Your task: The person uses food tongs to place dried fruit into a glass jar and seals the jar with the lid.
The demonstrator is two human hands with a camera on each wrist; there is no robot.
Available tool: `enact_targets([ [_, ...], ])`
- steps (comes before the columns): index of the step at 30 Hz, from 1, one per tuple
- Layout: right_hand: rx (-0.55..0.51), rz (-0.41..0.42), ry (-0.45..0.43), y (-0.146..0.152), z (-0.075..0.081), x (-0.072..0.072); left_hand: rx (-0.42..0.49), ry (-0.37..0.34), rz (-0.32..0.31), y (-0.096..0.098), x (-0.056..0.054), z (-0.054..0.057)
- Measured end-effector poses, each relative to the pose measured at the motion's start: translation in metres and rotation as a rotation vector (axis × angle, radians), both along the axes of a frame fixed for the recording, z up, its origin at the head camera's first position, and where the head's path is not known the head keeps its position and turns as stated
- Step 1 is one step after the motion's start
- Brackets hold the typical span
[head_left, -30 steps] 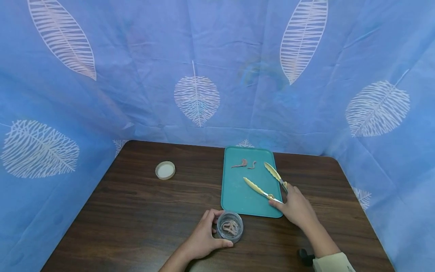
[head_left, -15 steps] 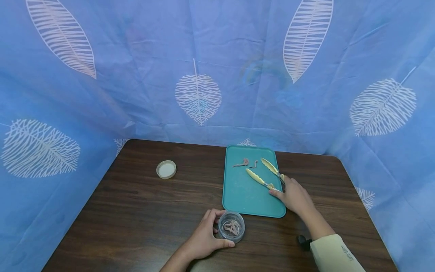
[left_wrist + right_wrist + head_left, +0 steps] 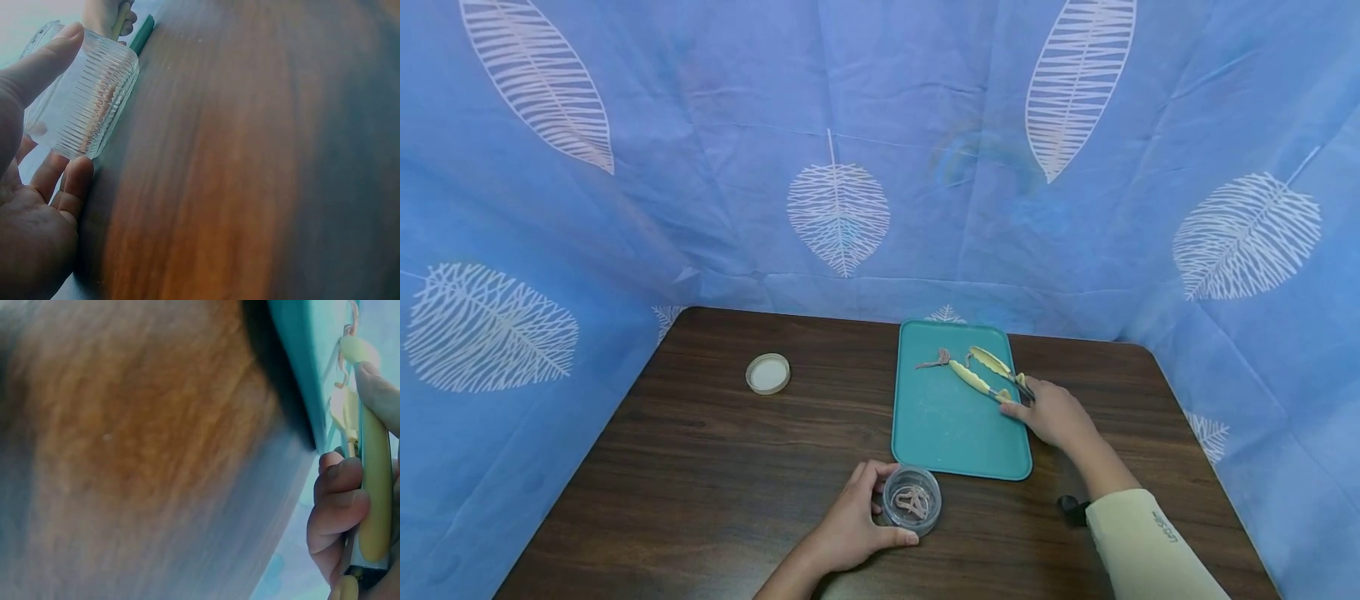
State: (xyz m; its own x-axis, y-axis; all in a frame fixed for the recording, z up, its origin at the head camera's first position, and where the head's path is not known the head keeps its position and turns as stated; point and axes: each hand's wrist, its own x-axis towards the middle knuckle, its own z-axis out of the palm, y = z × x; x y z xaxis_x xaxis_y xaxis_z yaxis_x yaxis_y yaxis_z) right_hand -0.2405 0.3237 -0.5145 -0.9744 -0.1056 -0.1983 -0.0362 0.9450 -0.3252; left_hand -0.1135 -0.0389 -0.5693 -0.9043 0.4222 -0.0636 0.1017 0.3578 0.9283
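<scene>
My left hand point(image 3: 857, 521) holds a small clear jar point(image 3: 934, 508) upright on the table, thumb on the near side and fingers on the far side. Its ribbed wall point(image 3: 94, 94) shows in the left wrist view, and several pink worm-like pieces point(image 3: 912, 502) lie inside. With my right hand point(image 3: 1060, 417) I grip yellow-tipped tongs point(image 3: 972, 379) over a teal tray point(image 3: 940, 433). The tong tips are apart, with a short pink worm-like piece point(image 3: 967, 360) partly hidden between them. Left of the tips, a larger pink worm-like clump point(image 3: 937, 358) lies on the tray.
A round lid point(image 3: 768, 374) with a white inside lies on the dark wood table point(image 3: 700, 467), left of the tray. A small black object point(image 3: 1072, 510) sits beside my right forearm. Blue leaf-patterned cloth point(image 3: 925, 225) hangs behind and at both sides.
My right hand has moved the tongs away from me over the tray, and their tips have drawn closer together around the short pink piece. The left hand and jar stay in place.
</scene>
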Motion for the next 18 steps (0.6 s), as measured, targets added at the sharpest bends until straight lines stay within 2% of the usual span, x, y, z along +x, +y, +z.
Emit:
enact_targets([
  [12,0.01,-0.012,0.086,-0.003,-0.008,0.006,-0.007,-0.008,-0.003,-0.001,0.0,-0.003],
  [18,-0.013,-0.028,0.1,-0.005,-0.008,0.013,0.0,-0.007,-0.001,-0.001,-0.001,-0.002],
])
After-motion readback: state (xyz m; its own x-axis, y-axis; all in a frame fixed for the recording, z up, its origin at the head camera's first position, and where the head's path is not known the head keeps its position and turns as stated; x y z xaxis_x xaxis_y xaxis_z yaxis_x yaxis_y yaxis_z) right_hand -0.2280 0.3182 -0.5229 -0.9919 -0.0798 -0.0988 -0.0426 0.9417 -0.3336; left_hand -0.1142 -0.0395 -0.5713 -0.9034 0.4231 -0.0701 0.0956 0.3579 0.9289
